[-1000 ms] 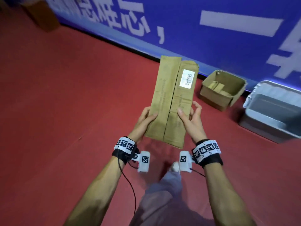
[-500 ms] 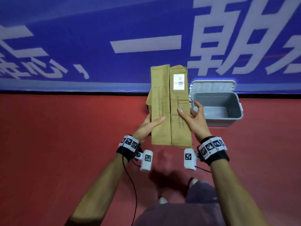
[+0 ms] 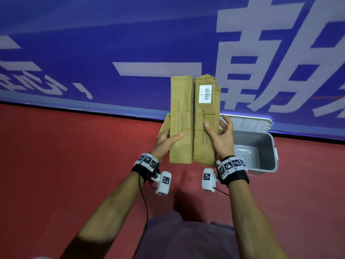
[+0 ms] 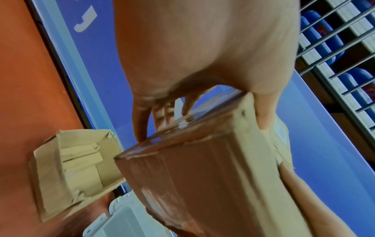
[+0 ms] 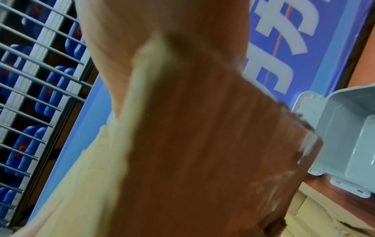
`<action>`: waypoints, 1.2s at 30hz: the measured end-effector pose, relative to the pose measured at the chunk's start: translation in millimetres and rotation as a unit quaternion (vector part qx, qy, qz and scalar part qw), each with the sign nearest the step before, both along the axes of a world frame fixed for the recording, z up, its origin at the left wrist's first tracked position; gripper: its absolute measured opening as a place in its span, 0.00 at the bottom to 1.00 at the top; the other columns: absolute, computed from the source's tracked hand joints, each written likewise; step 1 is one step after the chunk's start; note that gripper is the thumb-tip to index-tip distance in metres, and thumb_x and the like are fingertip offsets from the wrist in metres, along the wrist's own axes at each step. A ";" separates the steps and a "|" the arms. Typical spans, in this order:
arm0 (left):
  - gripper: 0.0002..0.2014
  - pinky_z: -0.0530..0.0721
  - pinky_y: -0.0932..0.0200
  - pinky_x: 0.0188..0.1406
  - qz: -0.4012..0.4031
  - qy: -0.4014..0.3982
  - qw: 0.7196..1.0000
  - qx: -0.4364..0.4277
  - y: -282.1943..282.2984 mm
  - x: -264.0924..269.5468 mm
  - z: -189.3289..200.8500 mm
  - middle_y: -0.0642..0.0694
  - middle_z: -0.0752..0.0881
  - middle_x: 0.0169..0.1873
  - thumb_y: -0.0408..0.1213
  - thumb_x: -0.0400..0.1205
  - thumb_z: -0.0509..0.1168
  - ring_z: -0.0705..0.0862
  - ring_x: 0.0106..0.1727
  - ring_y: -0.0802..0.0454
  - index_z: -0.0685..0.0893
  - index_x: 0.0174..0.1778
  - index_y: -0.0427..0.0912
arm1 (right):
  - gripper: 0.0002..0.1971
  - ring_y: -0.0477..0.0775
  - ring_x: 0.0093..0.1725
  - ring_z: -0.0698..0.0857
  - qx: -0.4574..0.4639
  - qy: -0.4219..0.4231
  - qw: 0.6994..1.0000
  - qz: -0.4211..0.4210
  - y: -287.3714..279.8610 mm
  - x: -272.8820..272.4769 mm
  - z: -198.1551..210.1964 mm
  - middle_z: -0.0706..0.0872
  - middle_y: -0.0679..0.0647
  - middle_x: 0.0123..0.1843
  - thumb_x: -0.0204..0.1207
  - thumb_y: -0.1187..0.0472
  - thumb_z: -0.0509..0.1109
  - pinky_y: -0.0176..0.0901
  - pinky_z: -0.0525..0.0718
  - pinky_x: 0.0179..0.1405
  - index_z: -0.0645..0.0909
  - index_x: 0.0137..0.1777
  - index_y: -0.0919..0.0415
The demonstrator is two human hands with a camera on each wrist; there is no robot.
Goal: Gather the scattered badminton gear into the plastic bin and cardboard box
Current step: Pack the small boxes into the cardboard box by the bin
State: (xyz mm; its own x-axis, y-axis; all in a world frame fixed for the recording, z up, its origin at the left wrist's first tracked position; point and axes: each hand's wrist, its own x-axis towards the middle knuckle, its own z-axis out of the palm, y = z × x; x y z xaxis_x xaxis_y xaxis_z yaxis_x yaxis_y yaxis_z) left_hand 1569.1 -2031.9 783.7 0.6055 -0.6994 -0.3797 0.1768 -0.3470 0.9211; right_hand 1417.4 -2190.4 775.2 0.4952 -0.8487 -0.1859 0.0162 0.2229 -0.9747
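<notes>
Head view: both hands [image 3: 221, 142] grip cartons [image 3: 194, 120] above bin [image 3: 265, 146].

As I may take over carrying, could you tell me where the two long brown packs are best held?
Hold the packs at their lower half, one hand from each long outer side. They are tall, narrow and upright side by side, so squeezing inward, as the left hand and right hand do, likely keeps them together.

Most of the right wrist view is filled by a blurred brown carton [image 5: 202, 152] held close against the right hand [image 5: 158, 32], with a grey plastic bin [image 5: 345, 128] seen at the right edge, a blue banner [image 5: 284, 48] behind and railings [image 5: 30, 72] at left.
</notes>
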 end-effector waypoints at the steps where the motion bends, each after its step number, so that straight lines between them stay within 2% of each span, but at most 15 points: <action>1: 0.29 0.85 0.48 0.70 0.002 -0.007 1.000 -0.001 -5.5 12.2 1.3 0.53 0.91 0.64 0.55 0.77 0.78 0.90 0.64 0.54 0.83 0.74 0.52 | 0.42 0.39 0.66 0.85 0.001 0.002 1.000 0.001 -7.2 12.2 -0.6 0.80 0.43 0.76 0.71 0.45 0.85 0.44 0.87 0.65 0.66 0.82 0.45; 3: 0.26 0.88 0.59 0.61 0.015 -0.008 1.000 -0.003 -16.0 38.2 5.3 0.51 0.90 0.64 0.48 0.82 0.76 0.91 0.61 0.57 0.81 0.76 0.49 | 0.42 0.42 0.68 0.85 0.002 0.007 1.000 0.003 -22.6 40.4 -3.6 0.80 0.42 0.75 0.70 0.41 0.84 0.49 0.87 0.68 0.67 0.81 0.43; 5: 0.26 0.88 0.63 0.55 0.031 -0.011 0.999 -0.003 -24.5 68.0 3.4 0.51 0.90 0.64 0.46 0.83 0.75 0.91 0.59 0.59 0.80 0.76 0.48 | 0.40 0.42 0.67 0.85 0.007 0.010 1.000 0.007 -37.7 71.6 -7.4 0.81 0.43 0.74 0.71 0.41 0.83 0.49 0.87 0.66 0.68 0.80 0.43; 8: 0.25 0.87 0.61 0.58 0.044 -0.013 0.999 -0.005 -36.5 115.4 -7.8 0.51 0.90 0.65 0.46 0.83 0.75 0.90 0.61 0.58 0.80 0.76 0.48 | 0.37 0.31 0.57 0.87 0.013 0.001 1.000 0.011 -61.2 120.3 -13.4 0.84 0.46 0.67 0.76 0.48 0.81 0.32 0.89 0.50 0.67 0.81 0.48; 9: 0.25 0.87 0.60 0.60 0.052 -0.017 0.998 -0.006 -40.9 132.6 -12.3 0.51 0.90 0.65 0.45 0.83 0.75 0.90 0.62 0.57 0.80 0.76 0.48 | 0.36 0.30 0.55 0.88 0.014 -0.002 1.000 0.015 -69.2 139.4 -15.8 0.86 0.48 0.65 0.77 0.48 0.80 0.30 0.88 0.48 0.67 0.81 0.49; 13: 0.25 0.85 0.49 0.70 0.051 -0.019 0.998 -0.011 -61.0 210.1 -30.2 0.50 0.90 0.64 0.46 0.83 0.75 0.89 0.64 0.54 0.81 0.75 0.45 | 0.35 0.50 0.63 0.89 0.037 0.002 0.999 0.016 -93.3 211.7 -29.3 0.90 0.53 0.64 0.68 0.36 0.82 0.57 0.89 0.65 0.74 0.69 0.49; 15: 0.26 0.84 0.45 0.72 0.033 -0.015 0.999 -0.012 -76.8 252.3 -35.6 0.49 0.91 0.64 0.48 0.81 0.75 0.89 0.65 0.53 0.81 0.75 0.44 | 0.29 0.52 0.60 0.91 0.043 0.008 0.999 0.025 -102.0 241.0 -32.2 0.91 0.55 0.60 0.70 0.37 0.81 0.62 0.88 0.66 0.79 0.62 0.56; 18: 0.29 0.82 0.41 0.74 -0.026 -0.004 1.000 -0.016 -107.4 302.7 -42.6 0.48 0.90 0.66 0.51 0.80 0.75 0.88 0.68 0.50 0.81 0.75 0.43 | 0.22 0.54 0.58 0.91 0.066 0.021 0.995 0.069 -111.3 275.1 -42.5 0.93 0.56 0.57 0.78 0.43 0.78 0.66 0.86 0.68 0.83 0.61 0.60; 22: 0.27 0.80 0.47 0.76 -0.113 -0.017 0.993 0.016 -149.8 332.8 -64.8 0.54 0.88 0.69 0.54 0.83 0.73 0.85 0.71 0.56 0.80 0.77 0.51 | 0.17 0.44 0.64 0.88 0.034 0.072 0.992 0.096 -122.5 303.5 -66.0 0.90 0.45 0.63 0.81 0.42 0.74 0.56 0.84 0.72 0.81 0.66 0.45; 25: 0.30 0.77 0.47 0.78 -0.155 -0.032 0.986 0.057 -178.6 341.7 -87.4 0.61 0.87 0.69 0.63 0.80 0.72 0.83 0.73 0.60 0.79 0.77 0.58 | 0.24 0.46 0.67 0.87 0.066 0.083 0.992 0.068 -140.2 312.1 -90.9 0.88 0.44 0.67 0.77 0.37 0.76 0.59 0.82 0.74 0.78 0.69 0.42; 28: 0.31 0.80 0.50 0.76 -0.201 -0.032 0.973 0.106 -205.9 351.0 -108.0 0.61 0.88 0.66 0.59 0.78 0.75 0.86 0.69 0.60 0.79 0.77 0.58 | 0.31 0.44 0.63 0.89 0.094 0.101 0.988 0.064 -167.6 318.2 -111.9 0.90 0.43 0.64 0.72 0.39 0.82 0.55 0.85 0.70 0.77 0.71 0.45; 30: 0.37 0.82 0.48 0.75 -0.219 -0.047 0.964 0.144 -225.2 359.8 -123.0 0.61 0.89 0.64 0.62 0.71 0.79 0.87 0.67 0.60 0.80 0.77 0.57 | 0.32 0.40 0.59 0.90 0.097 0.124 0.984 0.081 -191.5 320.8 -126.1 0.91 0.43 0.61 0.69 0.41 0.84 0.50 0.86 0.67 0.78 0.71 0.48; 32: 0.39 0.82 0.47 0.74 -0.229 -0.062 0.954 0.184 -244.1 371.1 -141.8 0.60 0.90 0.62 0.62 0.66 0.81 0.87 0.66 0.59 0.83 0.74 0.55 | 0.42 0.42 0.57 0.91 0.123 0.141 0.978 0.089 -217.6 325.5 -146.9 0.92 0.45 0.60 0.62 0.39 0.88 0.51 0.87 0.67 0.77 0.72 0.54; 34: 0.34 0.84 0.47 0.72 -0.239 -0.076 0.940 0.232 -262.3 380.8 -163.1 0.58 0.91 0.61 0.62 0.68 0.77 0.89 0.65 0.56 0.85 0.71 0.53 | 0.47 0.46 0.57 0.92 0.152 0.168 0.970 0.093 -236.6 329.9 -169.5 0.92 0.48 0.60 0.55 0.38 0.90 0.54 0.87 0.68 0.75 0.72 0.55; 36: 0.31 0.84 0.48 0.69 -0.251 -0.098 0.926 0.265 -280.9 380.4 -173.3 0.51 0.91 0.62 0.63 0.76 0.69 0.89 0.65 0.49 0.85 0.71 0.50 | 0.40 0.50 0.58 0.91 0.172 0.175 0.966 0.083 -248.6 334.8 -189.3 0.90 0.50 0.60 0.58 0.41 0.90 0.54 0.87 0.67 0.76 0.67 0.52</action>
